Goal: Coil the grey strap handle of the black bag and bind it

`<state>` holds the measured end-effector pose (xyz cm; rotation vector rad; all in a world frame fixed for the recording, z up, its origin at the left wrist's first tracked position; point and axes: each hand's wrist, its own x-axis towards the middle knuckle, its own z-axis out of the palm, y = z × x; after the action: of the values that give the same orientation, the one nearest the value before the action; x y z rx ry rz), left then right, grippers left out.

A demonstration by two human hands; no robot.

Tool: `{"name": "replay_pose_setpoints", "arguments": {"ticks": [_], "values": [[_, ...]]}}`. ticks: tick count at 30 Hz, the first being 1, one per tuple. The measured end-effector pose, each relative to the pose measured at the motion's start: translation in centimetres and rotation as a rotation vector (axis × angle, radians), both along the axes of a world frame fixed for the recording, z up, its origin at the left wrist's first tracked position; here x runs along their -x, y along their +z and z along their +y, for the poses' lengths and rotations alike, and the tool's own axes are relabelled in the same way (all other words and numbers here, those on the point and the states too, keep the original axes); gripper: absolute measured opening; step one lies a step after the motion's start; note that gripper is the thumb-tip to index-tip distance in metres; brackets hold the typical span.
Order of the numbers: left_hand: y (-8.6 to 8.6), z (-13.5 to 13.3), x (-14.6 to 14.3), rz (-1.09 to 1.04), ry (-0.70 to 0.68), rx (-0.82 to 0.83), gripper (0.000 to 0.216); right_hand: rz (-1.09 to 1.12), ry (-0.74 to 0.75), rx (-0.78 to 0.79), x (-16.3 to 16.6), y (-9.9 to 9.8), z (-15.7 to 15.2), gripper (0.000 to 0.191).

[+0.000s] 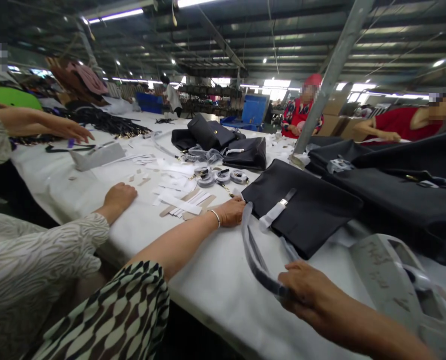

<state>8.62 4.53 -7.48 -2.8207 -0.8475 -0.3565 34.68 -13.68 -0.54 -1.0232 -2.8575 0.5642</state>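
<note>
Item: wrapped bag strap [253, 252], soft, limp, light, likely slippery in its film, lying on the white table [207, 280] beside the black bag [313, 210]; my right hand [309, 292] pinches its loop, my left hand [230, 211] closed on its upper end

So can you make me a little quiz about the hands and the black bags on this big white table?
1. True or false: the right hand grips a long grey strap wrapped in clear plastic.
2. What does the left hand touch? A. a blue crate B. the far end of that strap, beside the flat black fabric bag C. a red hat
3. Fill in: the bag lies on the ____ cloth-covered table.

Key: 1 true; 2 B; 3 white.
</note>
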Motion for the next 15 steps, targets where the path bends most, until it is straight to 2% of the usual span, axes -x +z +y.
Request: {"name": "replay_pose_setpoints", "arguments": {"ticks": [2,5,7,9,11,13,15], "values": [[0.1,0.1,0.8,0.014,-0.019,0.01,0.019,-0.078,0.015,-0.162,0.1,-2.1,-0.8,0.02],[0.4,-1.2,3.6,0.011,-0.023,0.031,0.038,-0.112,0.025,-0.34,-0.1,-4.8,-1.8,0.033],[1.3,-2.8,5.8,-0.013,0.047,0.044,0.042,-0.111,0.021,-0.401,-0.3,-5.7,-2.3,0.034],[2.9,-4.8,6.9,-0.059,0.13,0.039,0.04,-0.109,0.014,-0.421,-0.2,-5.9,-2.6,0.034],[4.5,-7.4,6.3,-0.102,0.111,0.031,0.037,-0.112,0.016,-0.424,0.2,-5.4,-2.7,0.033],[5.4,-10.2,4.2,-0.102,-0.026,0.066,0.046,-0.125,0.018,-0.42,0.7,-4.7,-2.7,0.031],[5.3,-12.7,1.9,-0.05,-0.17,0.146,0.049,-0.146,0.011,-0.404,0.9,-4.0,-2.6,0.026]]}}
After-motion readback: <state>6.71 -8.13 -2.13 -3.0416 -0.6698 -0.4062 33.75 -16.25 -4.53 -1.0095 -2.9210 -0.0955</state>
